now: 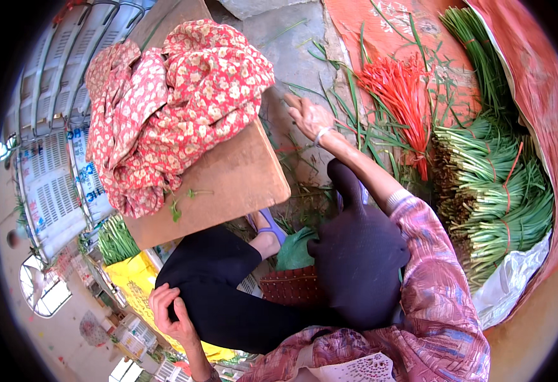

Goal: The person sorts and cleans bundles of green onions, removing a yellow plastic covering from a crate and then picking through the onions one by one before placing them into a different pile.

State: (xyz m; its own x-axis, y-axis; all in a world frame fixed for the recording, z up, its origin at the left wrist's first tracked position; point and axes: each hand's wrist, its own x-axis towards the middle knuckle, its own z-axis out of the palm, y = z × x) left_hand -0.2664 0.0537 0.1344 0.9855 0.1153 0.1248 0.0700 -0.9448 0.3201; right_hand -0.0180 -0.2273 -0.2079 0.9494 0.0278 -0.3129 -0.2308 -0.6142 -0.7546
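My left hand [174, 313] lies on my black-trousered knee, fingers loosely spread, holding nothing. Stretched forward, my right hand [310, 119] hovers just past the right edge of a wooden board [228, 175]. Its fingers are bent together, and a blurred grey shape beside their tips is too unclear to name. A crumpled red cloth with pale flowers [190, 105] covers much of the board. Next to the cloth lies a small green sprig [177, 211]. Right of my hand, a bunch of red plastic ties [403, 95] sits among loose green leaves.
Banded bundles of green chives [498, 197] are stacked at the right on a red sheet [556, 121], with another bundle [479, 57] farther back. Plastic crates [49, 172] stand at the left, near a yellow bag [132, 280]. A green plastic bag [295, 249] lies near my foot.
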